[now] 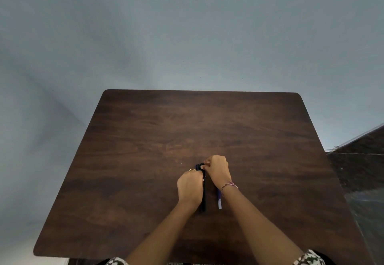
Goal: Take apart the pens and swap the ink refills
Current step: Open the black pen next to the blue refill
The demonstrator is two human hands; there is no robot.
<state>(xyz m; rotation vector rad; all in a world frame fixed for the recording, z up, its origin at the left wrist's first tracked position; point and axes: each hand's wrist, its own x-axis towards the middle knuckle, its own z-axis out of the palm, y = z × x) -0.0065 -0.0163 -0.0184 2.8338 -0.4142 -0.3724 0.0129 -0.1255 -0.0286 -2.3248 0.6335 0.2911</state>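
A person handled two pens at a dark wooden table [145, 140], seen from a head-worn camera looking down. Near the middle of the tabletop, the left hand [190, 188] was wrapped round the upper barrel of a black pen [203, 199], fingers curled tight about it, a ring [192, 169] on one finger. The pen ran from 12 o'clock to 6 o'clock, its near end poking out below the left hand beside the wrist. Whether it touched the wood could not be told.

The right hand [218, 171], at 1 o'clock of the left and touching it, pinched the pen's far end between thumb and curled fingertips. That far end showed as two dark stubs side by side, and whether they were one part or two could not be told.

A blue pen [219, 201] lay flat on the table just at 3 o'clock of the black one, parallel to it and apart from it. Its far half was hidden under the right wrist and its pale near end pointed to 6 o'clock.

A red-and-white thread bracelet [229, 185] circled the right wrist. Patterned cloth [309, 257] showed at the bottom edge, at 5 o'clock. A plain grey-blue wall [187, 36] filled the view beyond the table at 12 o'clock, and a dark stone-like surface [363, 161] stood off the table's edge at 3 o'clock.
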